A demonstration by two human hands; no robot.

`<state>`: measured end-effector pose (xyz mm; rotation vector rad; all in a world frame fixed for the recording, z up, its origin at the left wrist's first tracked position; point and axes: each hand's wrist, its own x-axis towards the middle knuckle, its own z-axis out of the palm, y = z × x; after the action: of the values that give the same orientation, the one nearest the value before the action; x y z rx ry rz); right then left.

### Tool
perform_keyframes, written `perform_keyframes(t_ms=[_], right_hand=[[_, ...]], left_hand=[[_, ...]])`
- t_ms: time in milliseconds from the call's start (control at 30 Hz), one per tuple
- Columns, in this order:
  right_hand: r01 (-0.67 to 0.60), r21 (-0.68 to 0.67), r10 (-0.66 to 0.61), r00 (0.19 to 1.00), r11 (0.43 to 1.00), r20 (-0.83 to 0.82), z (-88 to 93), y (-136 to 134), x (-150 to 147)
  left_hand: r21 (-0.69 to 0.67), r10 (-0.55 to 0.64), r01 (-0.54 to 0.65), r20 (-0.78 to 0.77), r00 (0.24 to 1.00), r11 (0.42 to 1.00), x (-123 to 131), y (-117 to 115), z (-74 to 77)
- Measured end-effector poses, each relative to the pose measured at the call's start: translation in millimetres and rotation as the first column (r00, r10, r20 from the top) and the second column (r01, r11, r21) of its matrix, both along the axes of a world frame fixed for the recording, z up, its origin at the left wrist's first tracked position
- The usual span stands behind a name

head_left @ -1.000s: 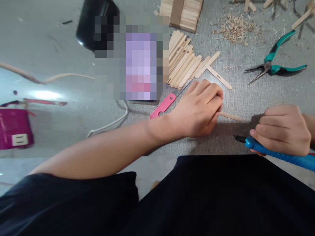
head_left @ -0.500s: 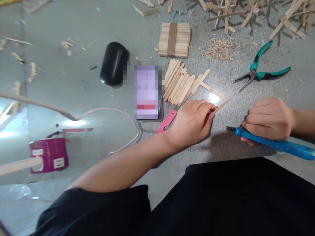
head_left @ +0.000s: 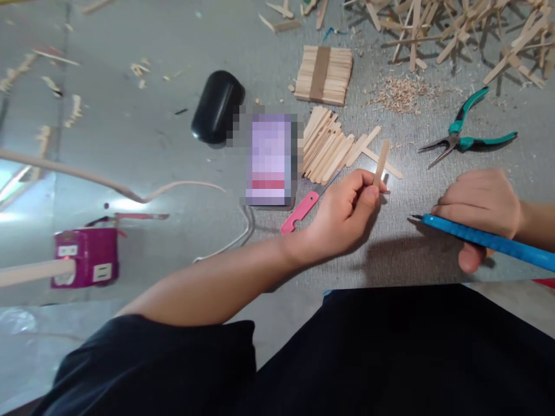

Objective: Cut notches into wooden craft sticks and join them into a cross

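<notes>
Between the thumb and fingers of my left hand (head_left: 351, 211) a wooden craft stick (head_left: 381, 160) is pinched, its flat face showing and its top end pointing away from me. My right hand (head_left: 481, 208) rests on the table at the right, closed around a blue craft knife (head_left: 485, 236) whose dark blade tip points left toward my left hand. Beyond my left hand lies a row of loose craft sticks (head_left: 327, 147), with crossed sticks (head_left: 368, 144) beside it. A pink folding knife (head_left: 300, 212) lies by my left wrist, its blade partly under the sticks.
Green-handled pliers (head_left: 455, 136) lie spread beyond my right hand. Farther off are a banded stick bundle (head_left: 338, 75), wood shavings (head_left: 403, 94) and a heap of sticks (head_left: 459, 29). A blurred phone (head_left: 269, 159), a black case (head_left: 218, 107) and a purple power socket (head_left: 104, 254) stand leftward.
My left hand has turned the stick from slanting edge-on to nearly upright, flat face showing. My right hand has shifted its hold, its thumb now below the craft knife. The view has moved slightly.
</notes>
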<state>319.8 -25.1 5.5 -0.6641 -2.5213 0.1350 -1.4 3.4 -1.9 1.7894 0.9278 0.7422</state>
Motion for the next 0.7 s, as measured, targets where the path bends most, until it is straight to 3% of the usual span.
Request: perform_keyframes(t_ms=[100, 367, 533, 700], right_hand=[[-0.035, 0.045, 0.043, 0.981, 0.998, -0.188, 2.3, 2.8, -2.9], [-0.041, -0.005, 0.040, 0.980, 0.999, -0.195, 11.7, 13.4, -2.8], [0.043, -0.068, -0.066, 0.917, 0.997, -0.393, -1.0, 16.9, -9.3], [0.192, -0.197, -0.265, 0.834, 0.962, -0.484, -5.7, 6.4, -10.9]], left_hand=[[-0.091, -0.017, 0.021, 0.051, 0.999, 0.996, 3.1, 2.7, 0.3], [-0.163, 0.006, 0.017, 0.141, 0.990, 0.987, 9.3, 6.9, 1.5], [-0.162, 0.014, 0.005, 0.118, 0.993, 0.987, 8.1, 6.8, -3.8], [-0.023, -0.041, 0.041, -0.014, 0.999, 0.999, -0.4, 0.8, -8.2]])
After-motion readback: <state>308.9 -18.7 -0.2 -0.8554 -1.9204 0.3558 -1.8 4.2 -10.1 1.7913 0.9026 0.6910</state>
